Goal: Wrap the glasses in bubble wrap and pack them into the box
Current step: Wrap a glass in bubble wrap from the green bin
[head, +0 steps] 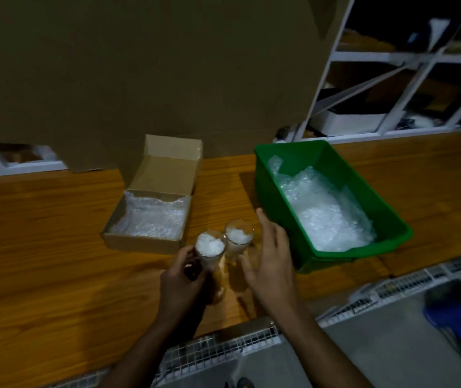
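Note:
Two clear glasses stuffed with white bubble wrap stand on the wooden table. My left hand (180, 278) grips the left glass (210, 247) around its lower part. The right glass (238, 239) stands just beside it. My right hand (268, 256) hovers beside that glass with straight, spread fingers; whether it touches the glass I cannot tell. An open cardboard box (139, 242) lined with bubble wrap sits just behind and left of the glasses, its lid standing up at the back.
A green plastic bin (335, 163) holding loose bubble wrap (327, 214) stands to the right of my hands. A big cardboard sheet (139, 65) leans behind the box. White shelving (391, 56) fills the back right. A wire mesh (218, 351) edges the table's front.

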### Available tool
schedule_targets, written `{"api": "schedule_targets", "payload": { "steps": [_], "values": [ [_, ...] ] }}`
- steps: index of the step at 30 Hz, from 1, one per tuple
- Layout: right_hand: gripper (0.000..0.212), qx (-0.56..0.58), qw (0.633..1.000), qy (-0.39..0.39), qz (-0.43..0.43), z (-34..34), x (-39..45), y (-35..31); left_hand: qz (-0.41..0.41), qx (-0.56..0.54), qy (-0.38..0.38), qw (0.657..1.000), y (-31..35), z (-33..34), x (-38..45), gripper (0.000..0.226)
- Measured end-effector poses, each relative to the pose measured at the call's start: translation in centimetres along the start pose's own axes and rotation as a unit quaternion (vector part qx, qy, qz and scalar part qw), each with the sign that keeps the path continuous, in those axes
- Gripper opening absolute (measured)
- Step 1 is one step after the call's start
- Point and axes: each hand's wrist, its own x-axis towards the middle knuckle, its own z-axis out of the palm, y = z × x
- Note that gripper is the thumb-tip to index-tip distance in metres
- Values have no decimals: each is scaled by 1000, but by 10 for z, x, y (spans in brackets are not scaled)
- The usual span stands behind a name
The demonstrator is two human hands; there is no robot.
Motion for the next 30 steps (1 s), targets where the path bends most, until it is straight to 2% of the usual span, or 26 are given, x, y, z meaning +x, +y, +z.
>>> {"api": "schedule_targets", "payload": {
  "steps": [3,4,6,7,9,12,14,16,21,25,28,30],
  "values": [
    [60,-5,987,118,-104,-54,6,-21,-28,-43,25,998,-5,10,3,50],
    [50,-19,983,146,-106,-71,20,-19,-31,-36,35,998,-6,12,3,54],
    [33,-55,984,159,-52,-101,66,-2,-8,26,57,998,-10,12,2,63],
    [29,-77,988,133,-5,-111,94,14,10,64,66,996,-12,11,2,68],
    [30,-136,986,8,99,-122,145,53,64,127,81,986,-18,7,2,76],
    [45,-243,927,-245,149,-111,187,109,137,200,111,964,-28,2,3,76],
    [53,-268,898,-315,153,-96,191,130,138,190,129,963,-29,1,2,70],
    [48,-285,892,-324,137,-83,189,143,121,151,139,971,-26,1,1,62],
    [14,-318,905,-268,86,-84,189,141,117,104,138,978,-19,3,-1,55],
    [10,-309,923,-220,66,-98,187,127,106,102,122,982,-20,3,0,52],
    [4,-264,960,-80,47,-109,180,115,100,88,121,984,-19,1,0,51],
    [3,-243,970,17,14,-110,171,107,93,80,121,985,-19,0,0,51]
  ]
}}
